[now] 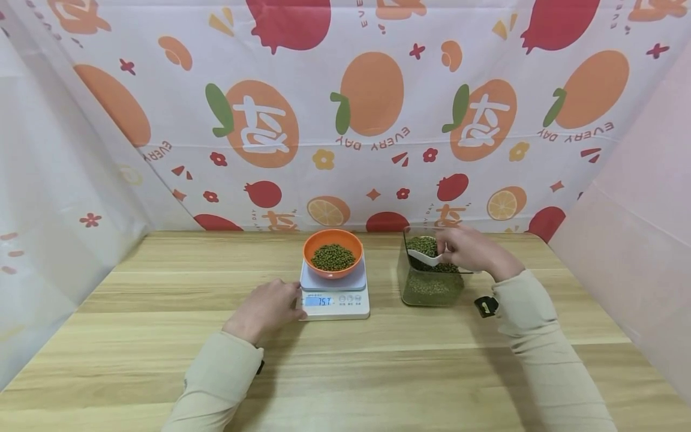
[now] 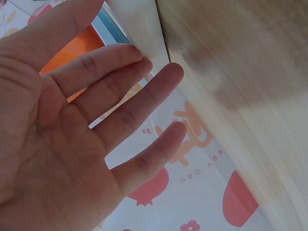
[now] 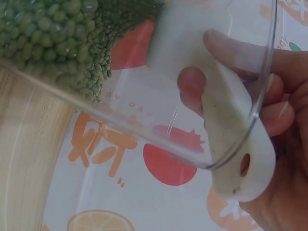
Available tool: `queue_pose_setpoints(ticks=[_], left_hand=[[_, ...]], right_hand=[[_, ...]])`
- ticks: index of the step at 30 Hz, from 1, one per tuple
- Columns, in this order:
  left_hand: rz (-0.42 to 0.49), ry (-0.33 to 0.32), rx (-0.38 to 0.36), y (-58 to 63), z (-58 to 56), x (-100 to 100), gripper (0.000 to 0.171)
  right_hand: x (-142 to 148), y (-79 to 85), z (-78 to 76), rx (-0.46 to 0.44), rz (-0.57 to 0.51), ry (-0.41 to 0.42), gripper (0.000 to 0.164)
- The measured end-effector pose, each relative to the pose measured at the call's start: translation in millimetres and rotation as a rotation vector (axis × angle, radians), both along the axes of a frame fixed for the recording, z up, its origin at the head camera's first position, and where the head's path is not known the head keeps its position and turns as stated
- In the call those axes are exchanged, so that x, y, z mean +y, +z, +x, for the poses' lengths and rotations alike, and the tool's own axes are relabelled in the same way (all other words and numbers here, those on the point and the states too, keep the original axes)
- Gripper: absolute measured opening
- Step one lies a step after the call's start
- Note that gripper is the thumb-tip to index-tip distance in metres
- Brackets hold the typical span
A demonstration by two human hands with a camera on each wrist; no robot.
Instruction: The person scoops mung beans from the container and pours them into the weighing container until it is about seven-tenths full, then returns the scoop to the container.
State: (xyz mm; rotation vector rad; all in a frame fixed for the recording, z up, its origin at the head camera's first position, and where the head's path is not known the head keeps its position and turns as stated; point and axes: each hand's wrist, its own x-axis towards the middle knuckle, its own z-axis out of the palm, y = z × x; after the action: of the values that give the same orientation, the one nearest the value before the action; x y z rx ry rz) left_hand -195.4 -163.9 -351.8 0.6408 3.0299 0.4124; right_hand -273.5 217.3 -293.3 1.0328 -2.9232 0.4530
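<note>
White scoop (image 1: 424,258) partly inside clear container (image 1: 433,293)

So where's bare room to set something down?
Bare table: left of the left hand; between the sleeves in front of the scale; narrowly between scale and container. Crowded: the scale under its bowl; the container's mouth, with right hand and scoop.

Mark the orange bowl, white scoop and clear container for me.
Orange bowl (image 1: 332,237): head view, on its inner back wall above the beans.
White scoop (image 3: 261,161): right wrist view, on its handle beside the hole.
Clear container (image 1: 432,291): head view, on its front wall.
</note>
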Motion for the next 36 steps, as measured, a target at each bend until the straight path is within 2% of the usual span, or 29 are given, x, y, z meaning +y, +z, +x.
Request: queue_pose_setpoints(ticks=[17, 36], left_hand=[[-0.001, 0.012, -0.002, -1.1, 2.1, 0.4, 0.025], [-0.009, 0.012, -0.008, -0.1, 1.6, 1.8, 0.027]], right_hand=[[9.2, -4.4, 10.0, 0.048, -0.095, 0.0, 0.022], [22.0, -12.9, 23.7, 0.12, -0.204, -0.068, 0.019]])
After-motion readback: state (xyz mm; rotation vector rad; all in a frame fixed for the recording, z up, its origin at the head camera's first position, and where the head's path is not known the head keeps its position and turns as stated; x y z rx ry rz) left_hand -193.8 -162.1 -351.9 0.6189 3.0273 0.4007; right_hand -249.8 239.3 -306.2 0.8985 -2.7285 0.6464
